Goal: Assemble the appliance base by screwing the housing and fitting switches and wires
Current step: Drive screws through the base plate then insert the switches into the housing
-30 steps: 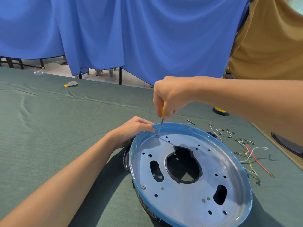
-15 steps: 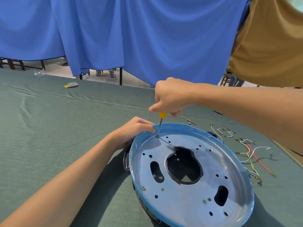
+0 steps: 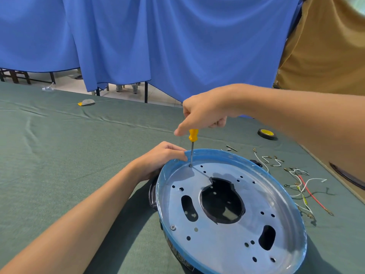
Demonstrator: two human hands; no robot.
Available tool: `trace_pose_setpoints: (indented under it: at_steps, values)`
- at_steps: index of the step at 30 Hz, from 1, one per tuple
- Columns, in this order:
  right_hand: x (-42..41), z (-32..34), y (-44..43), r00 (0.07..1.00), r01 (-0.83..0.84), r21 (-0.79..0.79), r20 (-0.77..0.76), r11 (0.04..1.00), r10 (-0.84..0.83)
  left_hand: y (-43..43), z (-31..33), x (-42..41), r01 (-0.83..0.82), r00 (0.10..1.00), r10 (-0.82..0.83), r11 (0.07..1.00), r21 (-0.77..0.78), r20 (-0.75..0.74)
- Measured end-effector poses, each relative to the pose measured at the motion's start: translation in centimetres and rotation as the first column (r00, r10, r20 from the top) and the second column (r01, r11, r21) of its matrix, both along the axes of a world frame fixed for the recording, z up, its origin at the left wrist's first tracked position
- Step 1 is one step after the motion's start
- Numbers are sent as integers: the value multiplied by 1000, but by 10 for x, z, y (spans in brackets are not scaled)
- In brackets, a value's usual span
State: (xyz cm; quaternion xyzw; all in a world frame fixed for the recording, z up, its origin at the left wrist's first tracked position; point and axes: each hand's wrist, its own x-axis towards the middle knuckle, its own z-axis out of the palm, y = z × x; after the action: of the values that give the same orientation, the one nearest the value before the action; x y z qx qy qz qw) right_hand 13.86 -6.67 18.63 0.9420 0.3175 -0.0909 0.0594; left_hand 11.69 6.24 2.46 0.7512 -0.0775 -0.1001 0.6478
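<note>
A round blue-rimmed metal housing [image 3: 217,246] is sitting on the green cloth-covered counter [image 3: 59,165], taking up the lower right of the view. Its shallow dish is showing a silver plate dotted with small holes. A large round black opening is lying at the plate's centre, one oblong black slot at 9 o'clock and another at 4 o'clock. A single silver screw [image 3: 173,227] is sitting flush in the plate at 8 o'clock, just inside the blue rim.

The right hand [image 3: 203,113] is reaching in from 2 o'clock, its grip curling round the top of a yellow-handled screwdriver [image 3: 192,143]. The tool is standing nearly upright, with its metal tip resting in a hole at 11 o'clock inside the dish. The left hand [image 3: 158,159] is gripping the housing at 10 o'clock, fingers curling over the blue rim just beside the screwdriver shaft.

On the counter at 2 to 3 o'clock from the housing, loose white, red and yellow wires with metal terminals [image 3: 302,186] are lying tangled. A black roll of tape [image 3: 266,133] is lying flat at 1 o'clock, well apart from the wires. A blue fabric curtain [image 3: 177,46] is hanging behind the counter at 12 o'clock.
</note>
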Motion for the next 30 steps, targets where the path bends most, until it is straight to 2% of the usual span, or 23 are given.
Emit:
trace_pose_setpoints:
  at_steps: [2, 4, 6, 10, 12, 16, 20, 25, 28, 30]
  values:
    - [1, -1, 0, 996, -77, 12, 35, 997, 77, 0, 1, -1, 7, 1000, -7, 1000, 0, 2]
    - [2, -10, -2, 966, -168, 17, 202, 986, 161, 0, 1, -1, 15, 1000, -15, 1000, -2, 5]
    - [1, -15, -2, 951, -160, 10, 269, 987, 152, 0, 1, -2, 12, 1000, -12, 1000, 3, 5]
    - [-1, 0, -3, 987, -33, -123, 152, 992, 52, -1, 2, -3, 13, 1000, -13, 1000, -7, 10]
    - [-2, 1, -5, 991, -65, -91, 112, 994, 75, 0, 2, -2, 18, 1000, -18, 1000, -4, 8]
    - [-3, -10, -7, 972, -103, -16, 208, 995, 105, -1, 3, -3, 25, 1000, -25, 1000, 7, 11]
    - [-6, 0, -9, 995, -51, -72, 81, 996, 57, -1, 3, -4, 22, 1000, -22, 1000, 12, 7]
    - [-4, -8, -7, 964, -177, -16, 199, 984, 177, -1, 5, -7, 26, 1000, -26, 1000, 6, 7]
    - [-4, 0, -3, 991, -99, -86, 86, 991, 106, -2, 6, -8, 26, 1000, -26, 1000, -8, 7]
    - [-5, 2, 0, 990, -120, -90, 61, 989, 126, -3, 6, -8, 15, 1000, -15, 1000, -7, 4]
